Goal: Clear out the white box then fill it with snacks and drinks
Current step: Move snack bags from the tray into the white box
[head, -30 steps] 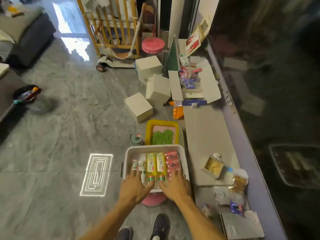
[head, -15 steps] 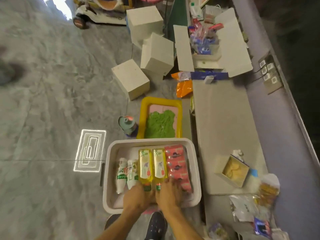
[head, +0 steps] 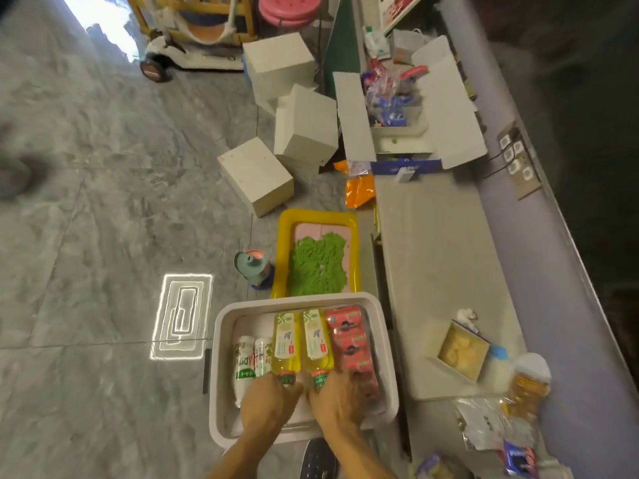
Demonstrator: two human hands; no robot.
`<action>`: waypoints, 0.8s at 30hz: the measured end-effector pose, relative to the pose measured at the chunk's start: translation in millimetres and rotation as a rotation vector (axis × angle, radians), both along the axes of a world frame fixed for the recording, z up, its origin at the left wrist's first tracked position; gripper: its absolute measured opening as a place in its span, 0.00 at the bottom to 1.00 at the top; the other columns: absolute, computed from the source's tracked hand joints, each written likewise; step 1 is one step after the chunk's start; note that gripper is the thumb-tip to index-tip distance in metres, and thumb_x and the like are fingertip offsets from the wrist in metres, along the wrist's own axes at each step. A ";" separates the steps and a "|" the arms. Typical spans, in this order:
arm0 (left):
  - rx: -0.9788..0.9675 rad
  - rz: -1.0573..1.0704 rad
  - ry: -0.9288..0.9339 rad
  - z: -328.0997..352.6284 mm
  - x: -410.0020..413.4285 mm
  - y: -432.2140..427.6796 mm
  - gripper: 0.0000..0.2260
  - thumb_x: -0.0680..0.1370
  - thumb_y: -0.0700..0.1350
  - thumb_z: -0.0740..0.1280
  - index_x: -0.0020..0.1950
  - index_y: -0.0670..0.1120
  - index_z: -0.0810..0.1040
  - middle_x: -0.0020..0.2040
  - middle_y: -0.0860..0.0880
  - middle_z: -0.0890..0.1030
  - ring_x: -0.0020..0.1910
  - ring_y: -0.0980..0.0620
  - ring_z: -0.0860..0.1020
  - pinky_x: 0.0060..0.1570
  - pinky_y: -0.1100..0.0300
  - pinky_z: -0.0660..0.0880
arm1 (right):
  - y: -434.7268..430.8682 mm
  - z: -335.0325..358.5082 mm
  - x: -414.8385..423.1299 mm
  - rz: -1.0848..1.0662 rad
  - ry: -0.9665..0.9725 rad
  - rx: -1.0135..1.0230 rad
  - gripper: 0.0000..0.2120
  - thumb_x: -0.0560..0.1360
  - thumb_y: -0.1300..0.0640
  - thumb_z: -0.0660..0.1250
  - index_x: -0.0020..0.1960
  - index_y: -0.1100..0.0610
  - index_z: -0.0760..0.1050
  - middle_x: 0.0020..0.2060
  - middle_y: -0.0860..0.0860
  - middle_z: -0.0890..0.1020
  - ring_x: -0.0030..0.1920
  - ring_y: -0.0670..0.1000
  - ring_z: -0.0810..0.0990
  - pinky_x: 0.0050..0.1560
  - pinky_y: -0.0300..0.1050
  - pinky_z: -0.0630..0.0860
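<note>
Left grip (head: 268, 399) and right grip (head: 333, 401) touch slim yellow bottles (head: 286, 344) in rounded box (head: 297, 299).

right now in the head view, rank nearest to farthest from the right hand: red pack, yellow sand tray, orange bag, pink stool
From the right hand:
1. red pack, in the white box, at the fingertips
2. yellow sand tray, just beyond the box
3. orange bag, farther up the floor
4. pink stool, top of frame

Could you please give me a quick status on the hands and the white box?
Left hand and right hand in white box, on near ends of yellow bottles; grip unclear. Also inside: white bottles, pink packs. Nothing blocking.
</note>
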State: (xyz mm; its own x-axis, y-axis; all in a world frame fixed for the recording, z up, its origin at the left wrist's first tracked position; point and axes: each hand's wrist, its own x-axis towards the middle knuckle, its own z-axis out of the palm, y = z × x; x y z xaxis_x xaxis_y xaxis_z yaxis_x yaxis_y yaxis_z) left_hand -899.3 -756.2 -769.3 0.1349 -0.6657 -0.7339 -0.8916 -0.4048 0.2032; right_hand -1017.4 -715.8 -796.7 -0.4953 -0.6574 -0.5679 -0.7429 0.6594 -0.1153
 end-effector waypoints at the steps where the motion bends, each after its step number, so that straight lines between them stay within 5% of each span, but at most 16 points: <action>1: -0.014 0.016 0.021 10.2 -0.2 -7.7 0.18 0.71 0.60 0.70 0.35 0.45 0.81 0.30 0.51 0.82 0.30 0.54 0.80 0.33 0.60 0.78 | -4.0 6.3 -0.3 -0.053 -0.035 -0.026 0.27 0.73 0.33 0.73 0.55 0.56 0.83 0.50 0.50 0.86 0.48 0.53 0.86 0.44 0.47 0.83; 4: -0.070 0.040 0.029 43.2 3.6 -33.1 0.14 0.71 0.53 0.72 0.33 0.44 0.78 0.27 0.51 0.78 0.28 0.54 0.78 0.28 0.61 0.72 | -24.2 38.4 -7.3 -0.091 -0.094 -0.071 0.21 0.74 0.38 0.74 0.53 0.56 0.85 0.44 0.49 0.87 0.43 0.51 0.87 0.42 0.48 0.85; 9: -0.198 -0.106 0.027 94.5 26.3 -60.1 0.28 0.71 0.67 0.64 0.32 0.41 0.78 0.24 0.48 0.77 0.27 0.47 0.80 0.30 0.58 0.73 | -41.7 120.9 -23.6 -0.075 -0.151 -0.145 0.14 0.76 0.45 0.75 0.56 0.52 0.83 0.48 0.49 0.85 0.50 0.52 0.86 0.44 0.43 0.80; 12: -0.286 -0.223 0.065 150.1 30.6 -63.1 0.27 0.70 0.72 0.65 0.37 0.47 0.81 0.30 0.49 0.82 0.32 0.48 0.82 0.34 0.58 0.77 | -26.5 157.5 -27.3 -0.113 -0.148 -0.215 0.15 0.73 0.45 0.76 0.57 0.49 0.81 0.50 0.46 0.85 0.49 0.51 0.85 0.49 0.47 0.84; 18: -0.356 -0.494 0.097 262.6 17.0 -58.2 0.16 0.69 0.58 0.69 0.51 0.50 0.81 0.41 0.49 0.83 0.39 0.46 0.81 0.42 0.57 0.78 | 7.7 246.7 -33.7 -0.218 -0.121 -0.363 0.29 0.74 0.36 0.67 0.72 0.45 0.74 0.62 0.47 0.84 0.60 0.52 0.83 0.59 0.46 0.80; 24: -0.556 -0.850 0.302 333.9 22.1 -45.1 0.18 0.69 0.65 0.71 0.54 0.57 0.82 0.47 0.57 0.81 0.41 0.54 0.81 0.41 0.55 0.80 | 56.8 362.1 -26.1 -0.244 -0.018 -0.497 0.14 0.78 0.47 0.70 0.61 0.49 0.80 0.56 0.51 0.86 0.57 0.56 0.84 0.51 0.47 0.78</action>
State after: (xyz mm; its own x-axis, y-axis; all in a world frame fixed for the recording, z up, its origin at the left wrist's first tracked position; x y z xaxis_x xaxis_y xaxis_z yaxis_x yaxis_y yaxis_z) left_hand -877.2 -801.3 -435.4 -0.6700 -0.7082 -0.2224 -0.7196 0.5460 0.4290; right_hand -1043.5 -659.0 -434.6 -0.6600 -0.7159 -0.2280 -0.5704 0.6749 -0.4681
